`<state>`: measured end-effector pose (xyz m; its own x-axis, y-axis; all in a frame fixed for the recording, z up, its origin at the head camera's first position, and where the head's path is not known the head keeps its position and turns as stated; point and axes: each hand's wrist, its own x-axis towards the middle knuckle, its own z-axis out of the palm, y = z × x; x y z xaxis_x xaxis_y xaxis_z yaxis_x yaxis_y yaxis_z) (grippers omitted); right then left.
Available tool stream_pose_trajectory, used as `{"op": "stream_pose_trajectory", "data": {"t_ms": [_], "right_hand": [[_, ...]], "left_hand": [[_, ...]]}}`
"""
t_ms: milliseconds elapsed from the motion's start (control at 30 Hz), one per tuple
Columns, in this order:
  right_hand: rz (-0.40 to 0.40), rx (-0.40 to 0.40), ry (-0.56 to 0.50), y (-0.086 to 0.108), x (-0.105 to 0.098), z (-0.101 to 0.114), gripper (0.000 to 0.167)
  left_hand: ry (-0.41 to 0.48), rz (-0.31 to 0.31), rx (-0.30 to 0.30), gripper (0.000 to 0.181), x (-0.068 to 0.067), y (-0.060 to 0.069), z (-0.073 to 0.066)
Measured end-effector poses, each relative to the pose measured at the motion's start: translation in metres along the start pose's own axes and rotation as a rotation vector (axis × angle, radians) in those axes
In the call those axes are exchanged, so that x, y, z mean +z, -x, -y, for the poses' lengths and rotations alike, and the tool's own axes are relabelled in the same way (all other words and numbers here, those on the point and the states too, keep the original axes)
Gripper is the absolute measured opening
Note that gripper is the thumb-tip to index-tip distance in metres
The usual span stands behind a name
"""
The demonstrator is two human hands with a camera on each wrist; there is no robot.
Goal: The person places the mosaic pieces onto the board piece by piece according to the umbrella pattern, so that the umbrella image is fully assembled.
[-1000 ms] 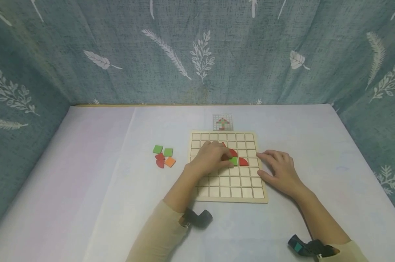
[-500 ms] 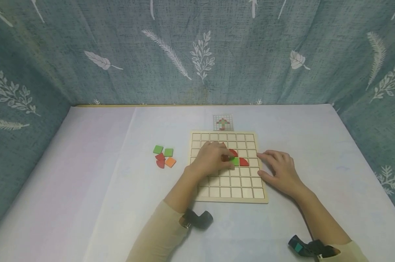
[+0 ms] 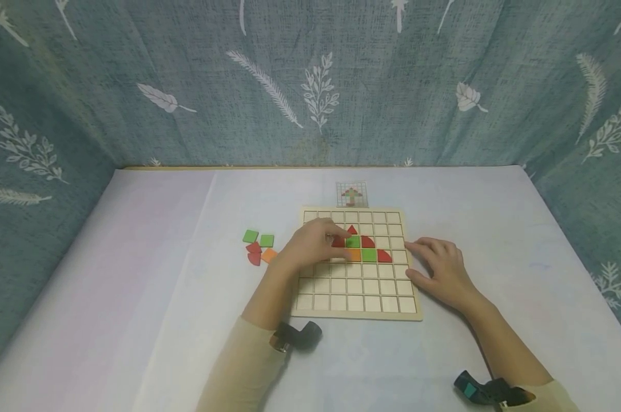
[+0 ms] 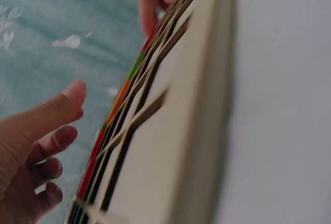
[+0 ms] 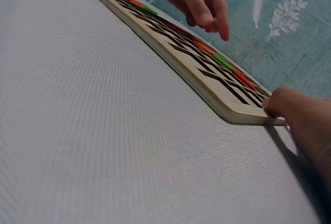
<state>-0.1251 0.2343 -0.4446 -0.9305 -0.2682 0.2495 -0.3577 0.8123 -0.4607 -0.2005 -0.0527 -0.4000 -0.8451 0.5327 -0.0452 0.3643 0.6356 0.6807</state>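
Head view: on the white worktop (image 3: 187, 309), your pale wooden grid board (image 3: 362, 315) looks partly filled, five flat red, green and orange tiles (image 3: 266, 241) remaining beside it. Left wrist: your left hand (image 4: 15, 154) hovers loose, empty. Right wrist: your right hand (image 5: 307, 123) touches the board's edge, unclenched.

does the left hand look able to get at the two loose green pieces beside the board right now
Probably yes: the left hand seems to hold nothing, and the two loose green pieces lie uncovered on the table left of the board, with nothing visible blocking its way across.
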Motion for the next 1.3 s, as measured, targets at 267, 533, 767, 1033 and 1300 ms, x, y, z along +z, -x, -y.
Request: {"op": "stream_pose_trajectory", "data": {"t_ms": [267, 533, 767, 1033, 1300], "right_hand": [[0.006, 0.005, 0.008, 0.000, 0.000, -0.001, 0.051], [0.021, 0.018, -0.005, 0.001, 0.000, -0.001, 0.051], [0.022, 0.010, -0.011, 0.000, -0.002, -0.001, 0.050], [0.018, 0.005, -0.018, 0.000, -0.002, -0.002, 0.050], [0.018, 0.013, -0.021, 0.001, 0.000, -0.004, 0.050]], "left_hand": [[0.098, -0.046, -0.011, 0.036, -0.022, 0.013, 0.023], [0.101, -0.126, -0.080, 0.036, -0.047, 0.033, 0.047], [0.168, -0.171, -0.224, 0.037, -0.061, 0.059, 0.066], [0.167, -0.257, -0.329, 0.043, -0.078, 0.081, 0.085], [0.063, -0.236, -0.414, 0.047, -0.092, 0.089, 0.108]]}}
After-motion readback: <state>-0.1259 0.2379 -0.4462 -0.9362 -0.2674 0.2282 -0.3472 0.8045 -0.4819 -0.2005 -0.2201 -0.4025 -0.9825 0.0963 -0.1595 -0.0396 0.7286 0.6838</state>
